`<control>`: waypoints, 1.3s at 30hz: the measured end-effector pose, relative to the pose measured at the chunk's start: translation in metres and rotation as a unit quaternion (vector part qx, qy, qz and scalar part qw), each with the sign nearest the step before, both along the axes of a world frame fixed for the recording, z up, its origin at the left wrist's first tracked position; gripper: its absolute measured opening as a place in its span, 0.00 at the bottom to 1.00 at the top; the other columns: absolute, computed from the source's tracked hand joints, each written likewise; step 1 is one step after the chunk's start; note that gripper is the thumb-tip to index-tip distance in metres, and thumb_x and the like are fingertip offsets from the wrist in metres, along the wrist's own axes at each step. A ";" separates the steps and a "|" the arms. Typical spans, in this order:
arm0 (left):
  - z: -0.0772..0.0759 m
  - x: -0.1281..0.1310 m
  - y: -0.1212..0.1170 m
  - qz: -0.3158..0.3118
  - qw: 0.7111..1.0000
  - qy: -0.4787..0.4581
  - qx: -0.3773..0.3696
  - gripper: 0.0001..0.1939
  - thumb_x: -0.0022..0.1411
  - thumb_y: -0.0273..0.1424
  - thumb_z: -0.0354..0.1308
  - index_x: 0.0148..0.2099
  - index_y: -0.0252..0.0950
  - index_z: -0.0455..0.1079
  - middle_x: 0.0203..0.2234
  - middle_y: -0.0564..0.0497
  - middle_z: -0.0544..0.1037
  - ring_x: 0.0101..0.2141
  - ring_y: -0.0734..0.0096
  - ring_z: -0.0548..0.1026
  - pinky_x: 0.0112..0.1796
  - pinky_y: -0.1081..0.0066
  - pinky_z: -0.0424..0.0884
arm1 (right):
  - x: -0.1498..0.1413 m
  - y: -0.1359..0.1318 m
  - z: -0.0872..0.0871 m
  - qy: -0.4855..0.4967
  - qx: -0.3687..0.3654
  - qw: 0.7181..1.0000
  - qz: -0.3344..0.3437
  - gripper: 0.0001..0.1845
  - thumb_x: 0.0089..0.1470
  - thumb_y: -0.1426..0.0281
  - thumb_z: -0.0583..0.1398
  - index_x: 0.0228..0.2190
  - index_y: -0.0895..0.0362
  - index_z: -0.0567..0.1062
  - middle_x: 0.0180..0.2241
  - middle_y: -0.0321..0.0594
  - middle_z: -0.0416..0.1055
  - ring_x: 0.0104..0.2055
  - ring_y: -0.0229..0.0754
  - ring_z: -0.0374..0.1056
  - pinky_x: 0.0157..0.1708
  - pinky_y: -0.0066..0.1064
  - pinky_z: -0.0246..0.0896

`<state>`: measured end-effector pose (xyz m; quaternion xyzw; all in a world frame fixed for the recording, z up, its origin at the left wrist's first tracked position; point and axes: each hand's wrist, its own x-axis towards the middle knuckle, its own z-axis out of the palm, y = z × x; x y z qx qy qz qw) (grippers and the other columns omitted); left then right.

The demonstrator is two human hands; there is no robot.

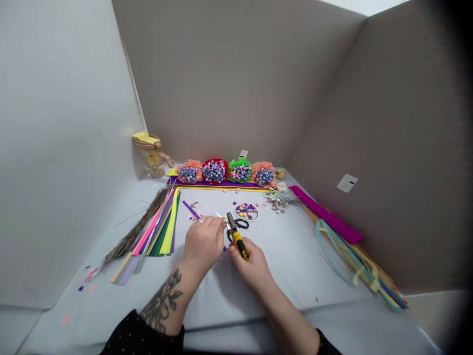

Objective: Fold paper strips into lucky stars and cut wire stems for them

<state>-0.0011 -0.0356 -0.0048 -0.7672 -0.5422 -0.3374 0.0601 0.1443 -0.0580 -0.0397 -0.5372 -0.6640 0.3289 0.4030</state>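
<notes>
On the left of the table [281, 266], long paper strips [162, 229] lie in a pile. The left hand [203, 241] is closed and pinches a purple paper strip [190, 210] tight. The right hand [251, 268] grips a yellow cutter [238, 241] near it, by black scissors [240, 224]. Just up from them, a round dish [254, 213] holds small paper stars [245, 210].

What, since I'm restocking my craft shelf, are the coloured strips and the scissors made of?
The coloured strips look like matte paper or thin card: flat, thin, without sheen. The scissors seem to have black plastic loop handles and steel blades, which look pale and bright.
</notes>
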 end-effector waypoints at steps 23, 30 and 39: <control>0.001 0.002 -0.004 -0.020 1.000 0.017 0.008 0.07 0.61 0.25 0.50 0.33 0.37 0.68 0.26 0.51 0.76 0.31 0.67 0.73 0.33 0.69 0.66 | 0.007 0.004 -0.008 -0.101 0.066 0.990 -0.072 0.09 0.51 0.67 0.57 0.23 0.56 0.74 0.30 0.42 0.65 0.33 0.43 0.65 0.36 0.33 0.60; 0.002 0.000 -0.004 -0.030 0.999 -0.032 -0.022 0.09 0.61 0.24 0.48 0.32 0.37 0.67 0.26 0.52 0.75 0.30 0.69 0.73 0.33 0.71 0.66 | 0.011 0.003 -0.002 0.003 -0.017 1.000 0.015 0.18 0.53 0.62 0.54 0.17 0.57 0.71 0.25 0.39 0.64 0.29 0.40 0.63 0.32 0.30 0.58; 0.003 -0.001 -0.003 -0.062 0.996 -0.066 -0.007 0.09 0.60 0.22 0.48 0.32 0.38 0.67 0.26 0.52 0.74 0.30 0.69 0.72 0.33 0.70 0.66 | 0.013 -0.002 0.005 0.185 -0.087 0.970 0.135 0.29 0.55 0.52 0.50 0.13 0.58 0.67 0.23 0.40 0.65 0.26 0.39 0.61 0.29 0.30 0.57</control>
